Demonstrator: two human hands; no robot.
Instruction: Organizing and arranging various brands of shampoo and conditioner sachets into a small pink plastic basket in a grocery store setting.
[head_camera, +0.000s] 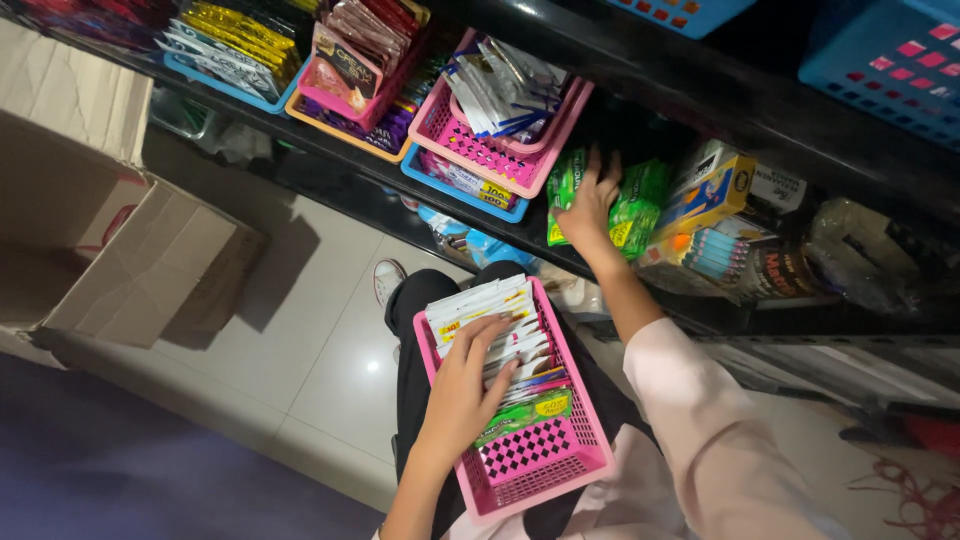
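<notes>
Hands split: left hand (468, 385) pressing glossy sachets (495, 325) in a pink lattice basket (535, 465), right hand (590, 205) grasping green packets (635, 205) on the shelf (420, 180)

Left hand (468, 385) on sachets (490, 325) — right hand (590, 205) seemingly grasping green packets (632, 210).

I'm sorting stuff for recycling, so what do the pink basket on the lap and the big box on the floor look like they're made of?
The pink basket looks like moulded plastic: a glossy, evenly coloured lattice of holes. The box looks like brown corrugated cardboard, matte, with creased, folded-out flaps.
</notes>
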